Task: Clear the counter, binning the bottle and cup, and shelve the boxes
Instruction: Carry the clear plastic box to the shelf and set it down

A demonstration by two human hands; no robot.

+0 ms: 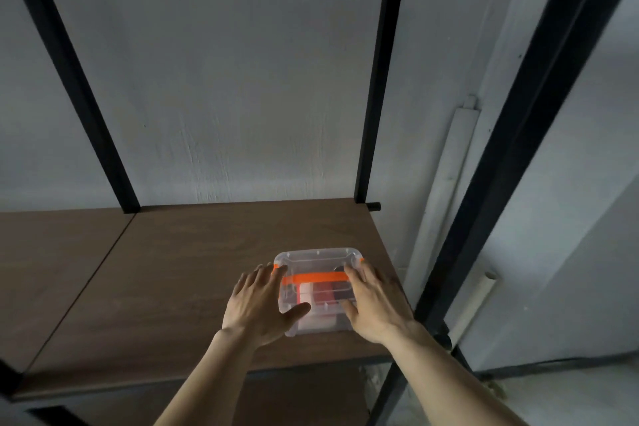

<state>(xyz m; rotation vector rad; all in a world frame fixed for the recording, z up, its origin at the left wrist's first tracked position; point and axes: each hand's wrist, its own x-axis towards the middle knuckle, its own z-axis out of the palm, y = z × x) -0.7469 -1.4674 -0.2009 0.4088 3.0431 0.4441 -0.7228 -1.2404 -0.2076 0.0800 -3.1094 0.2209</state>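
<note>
head view: i see the clear box [320,290] sitting on the brown shelf [173,273], right side near the black post [484,183]. left hand [261,304] flat and spread against its left side, right hand [375,304] spread on its right side, box between them.

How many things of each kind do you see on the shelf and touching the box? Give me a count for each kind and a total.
Clear plastic box with orange handle: 1
Hands on the box: 2, left hand and right hand
Wooden shelf board: 1
Total: 4
</note>
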